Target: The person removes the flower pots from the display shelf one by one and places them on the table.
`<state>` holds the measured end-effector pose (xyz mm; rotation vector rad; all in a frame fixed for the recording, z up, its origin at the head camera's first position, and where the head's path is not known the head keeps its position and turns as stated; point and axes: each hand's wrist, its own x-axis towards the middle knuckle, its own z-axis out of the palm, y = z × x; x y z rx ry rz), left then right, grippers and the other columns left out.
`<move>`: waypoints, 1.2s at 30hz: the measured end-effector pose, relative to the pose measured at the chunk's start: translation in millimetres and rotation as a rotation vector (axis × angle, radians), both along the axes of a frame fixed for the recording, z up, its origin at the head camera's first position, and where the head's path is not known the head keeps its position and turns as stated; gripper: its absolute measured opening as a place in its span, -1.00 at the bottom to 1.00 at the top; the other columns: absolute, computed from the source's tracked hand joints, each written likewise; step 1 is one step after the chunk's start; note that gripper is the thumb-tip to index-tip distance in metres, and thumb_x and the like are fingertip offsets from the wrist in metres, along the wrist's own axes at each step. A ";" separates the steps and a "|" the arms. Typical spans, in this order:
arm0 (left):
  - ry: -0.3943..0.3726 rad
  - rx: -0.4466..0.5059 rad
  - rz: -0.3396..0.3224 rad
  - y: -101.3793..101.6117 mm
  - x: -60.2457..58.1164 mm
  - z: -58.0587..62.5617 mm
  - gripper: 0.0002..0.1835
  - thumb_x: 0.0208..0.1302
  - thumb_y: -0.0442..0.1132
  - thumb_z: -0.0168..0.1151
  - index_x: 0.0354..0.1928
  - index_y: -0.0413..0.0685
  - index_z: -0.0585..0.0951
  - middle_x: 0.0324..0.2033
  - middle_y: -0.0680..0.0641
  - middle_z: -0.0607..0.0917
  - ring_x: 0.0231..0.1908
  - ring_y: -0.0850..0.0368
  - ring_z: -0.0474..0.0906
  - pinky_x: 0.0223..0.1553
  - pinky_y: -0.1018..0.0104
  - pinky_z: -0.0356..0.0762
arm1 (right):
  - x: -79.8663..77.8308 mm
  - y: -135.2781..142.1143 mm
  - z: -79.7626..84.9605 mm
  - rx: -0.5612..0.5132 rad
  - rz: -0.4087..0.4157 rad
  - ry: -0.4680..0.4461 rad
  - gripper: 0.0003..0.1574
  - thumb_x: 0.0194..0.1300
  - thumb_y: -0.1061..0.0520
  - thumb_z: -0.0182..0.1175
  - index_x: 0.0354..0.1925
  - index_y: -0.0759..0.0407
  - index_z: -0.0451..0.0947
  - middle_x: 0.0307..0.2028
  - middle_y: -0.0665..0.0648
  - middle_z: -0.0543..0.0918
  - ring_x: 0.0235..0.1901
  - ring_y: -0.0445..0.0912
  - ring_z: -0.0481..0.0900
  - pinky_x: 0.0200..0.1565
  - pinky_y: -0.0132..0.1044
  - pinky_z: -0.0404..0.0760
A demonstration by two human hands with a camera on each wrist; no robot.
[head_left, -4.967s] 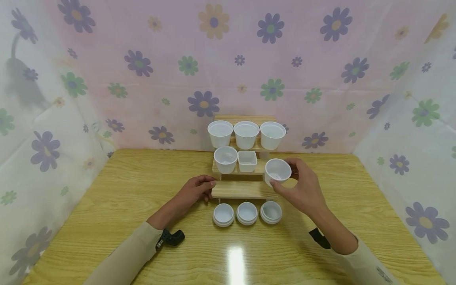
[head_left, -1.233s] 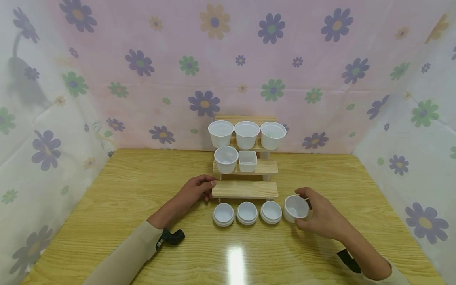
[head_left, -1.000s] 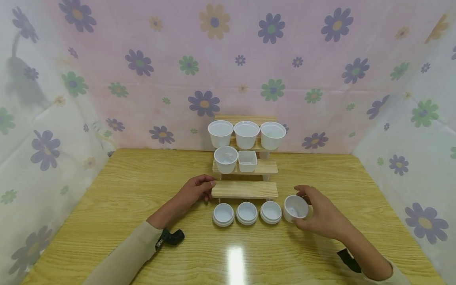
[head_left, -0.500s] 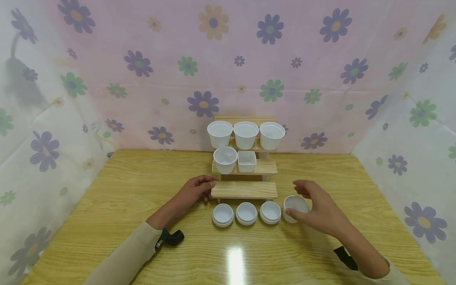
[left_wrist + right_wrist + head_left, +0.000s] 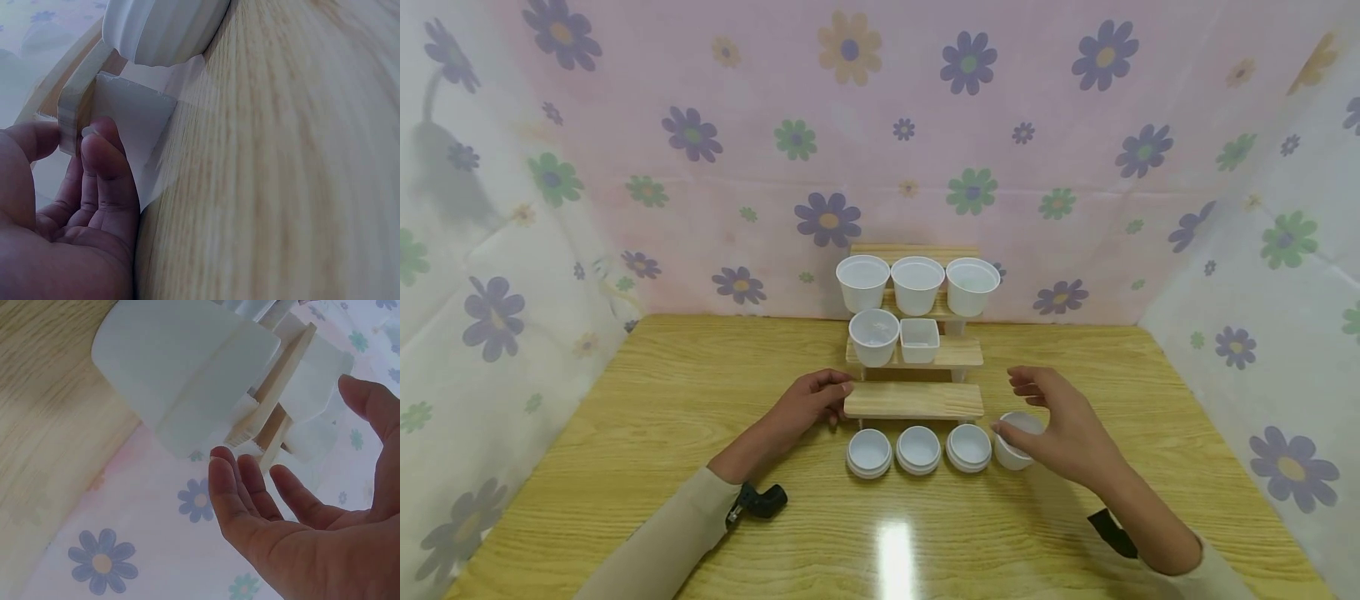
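Observation:
My left hand point(image 5: 808, 400) pinches the left end of the lowest wooden shelf point(image 5: 917, 401) of a tiered display stand. In the left wrist view, the thumb and forefinger point(image 5: 106, 156) lie on either side of the board's end. On the table right of the stand, a round white cup point(image 5: 1011, 455) stands upright. My right hand point(image 5: 1067, 429) hovers over it with nothing between its spread fingers and thumb, partly covering the cup from the head view. In the right wrist view, the cup point(image 5: 181, 369) is apart from the loosely bent fingers point(image 5: 234, 500).
Three round white cups point(image 5: 917, 287) fill an upper shelf. Below them, a round cup point(image 5: 875, 342) and a square cup point(image 5: 920, 343) share the middle shelf. Three low ridged bowls point(image 5: 918, 454) line the table in front of the stand. A flowered cloth point(image 5: 737, 208) backs the table.
My right hand has brought the round cup down from beside the middle shelf to the table, let go, and risen slightly up and left. My left hand has stayed at the shelf.

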<state>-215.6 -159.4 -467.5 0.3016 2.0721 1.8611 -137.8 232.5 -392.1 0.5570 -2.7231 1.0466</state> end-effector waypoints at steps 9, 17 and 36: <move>-0.003 0.002 0.002 0.4 1.5 2.3 -0.54 0.65 -0.11 0.15 0.33 -0.34 0.51 -0.33 -0.07 0.63 -0.34 0.09 0.60 -0.30 0.32 0.64 | -4.6 -10.8 4.8 -0.033 -0.015 0.052 -0.18 0.19 0.20 0.61 0.34 0.30 0.48 0.17 0.27 0.63 0.13 0.14 0.66 0.16 0.04 0.68; 0.000 0.003 0.001 0.4 1.4 2.2 -0.53 0.64 -0.09 0.16 0.32 -0.35 0.51 -0.32 -0.08 0.62 -0.33 0.08 0.59 -0.29 0.31 0.63 | -9.6 -20.2 8.8 -0.071 -0.022 0.031 -0.17 0.20 0.18 0.61 0.34 0.28 0.48 0.17 0.22 0.63 0.15 0.15 0.66 0.18 0.02 0.68; -0.006 0.015 -0.004 -0.7 0.1 -0.3 -0.53 0.64 -0.09 0.16 0.32 -0.35 0.51 -0.31 -0.08 0.62 -0.32 0.08 0.59 -0.29 0.31 0.63 | -23.5 -39.2 11.4 -0.145 -0.014 0.039 -0.23 0.24 0.17 0.58 0.32 0.34 0.49 0.16 0.29 0.64 0.14 0.19 0.66 0.20 0.08 0.68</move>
